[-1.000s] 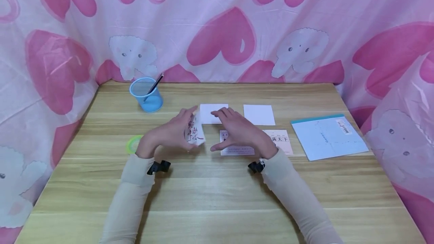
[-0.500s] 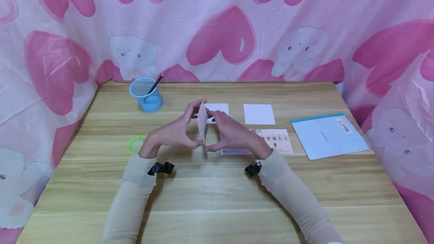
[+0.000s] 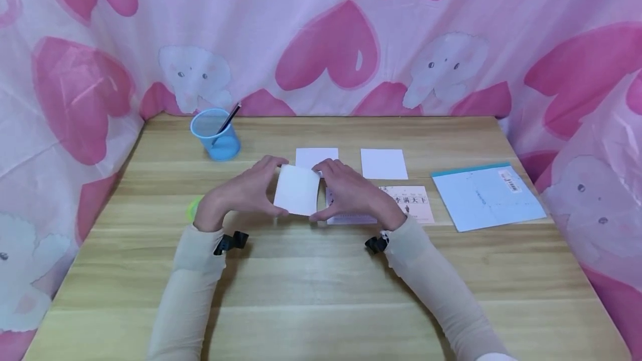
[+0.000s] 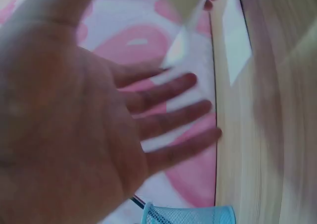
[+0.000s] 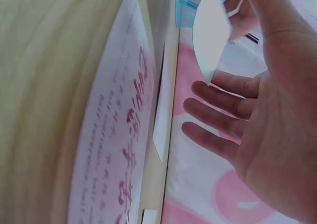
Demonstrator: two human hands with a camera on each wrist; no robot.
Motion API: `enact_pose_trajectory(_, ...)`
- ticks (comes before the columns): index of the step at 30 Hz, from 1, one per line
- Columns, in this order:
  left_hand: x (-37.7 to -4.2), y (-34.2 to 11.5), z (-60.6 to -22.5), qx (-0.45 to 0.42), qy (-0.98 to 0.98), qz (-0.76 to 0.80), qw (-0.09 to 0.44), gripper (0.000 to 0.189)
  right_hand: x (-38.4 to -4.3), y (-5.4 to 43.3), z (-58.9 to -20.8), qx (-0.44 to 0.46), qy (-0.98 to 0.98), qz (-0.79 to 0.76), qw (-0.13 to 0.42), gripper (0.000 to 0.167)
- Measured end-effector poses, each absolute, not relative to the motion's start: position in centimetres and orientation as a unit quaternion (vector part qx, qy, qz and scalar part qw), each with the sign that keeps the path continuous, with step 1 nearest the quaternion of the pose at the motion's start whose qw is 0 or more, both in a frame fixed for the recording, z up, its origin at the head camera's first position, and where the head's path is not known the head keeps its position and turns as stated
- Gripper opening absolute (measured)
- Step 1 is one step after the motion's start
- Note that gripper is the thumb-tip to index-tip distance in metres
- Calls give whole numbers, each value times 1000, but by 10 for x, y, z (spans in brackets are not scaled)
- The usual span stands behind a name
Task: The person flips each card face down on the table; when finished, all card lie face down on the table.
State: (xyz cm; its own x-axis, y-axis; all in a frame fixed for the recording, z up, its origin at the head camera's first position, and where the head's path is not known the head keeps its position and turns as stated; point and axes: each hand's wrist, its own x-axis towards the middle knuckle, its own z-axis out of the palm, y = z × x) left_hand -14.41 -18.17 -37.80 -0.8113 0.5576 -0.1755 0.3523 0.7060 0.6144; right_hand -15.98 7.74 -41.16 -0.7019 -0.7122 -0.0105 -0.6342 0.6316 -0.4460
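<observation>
In the head view, a small square card (image 3: pixel 297 190) is held up off the table, its blank white face toward me. My left hand (image 3: pixel 251 188) pinches its left side between thumb and index finger. At the opposite side, my right hand (image 3: pixel 351 191) pinches it the same way. The other fingers of both hands are spread, as the wrist views show. The card bows slightly in the right wrist view. Below my right hand lie two printed cards, one pink (image 3: pixel 418 205) and one purplish (image 3: pixel 351 219), both partly covered by that hand.
Two blank white cards (image 3: pixel 384 164) (image 3: pixel 313 156) lie behind the hands. A blue notebook (image 3: pixel 486 199) is at the right. A blue mesh pen cup (image 3: pixel 223 146) with a pen stands at back left. A green tape roll (image 3: pixel 193 209) is partly hidden by the left wrist.
The card, first in my left hand with red writing showing, was turned edge-on and now shows its white face. My right hand came in and took its right side.
</observation>
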Motion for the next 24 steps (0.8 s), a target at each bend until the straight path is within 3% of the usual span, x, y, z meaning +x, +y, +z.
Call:
enact_pose_trajectory(7,-143,-172,-381,203,940,172,211,92,-160,69,-419,-377,913,-122,99,111)
enact_pose_trajectory(20,-143,-170,-383,176,940,140,257,99,-156,65,-425,-385,913,-85,102,118)
enact_pose_trajectory(24,-145,-168,-383,177,943,133,247,99,-158,75,-413,-375,913,-119,109,123)
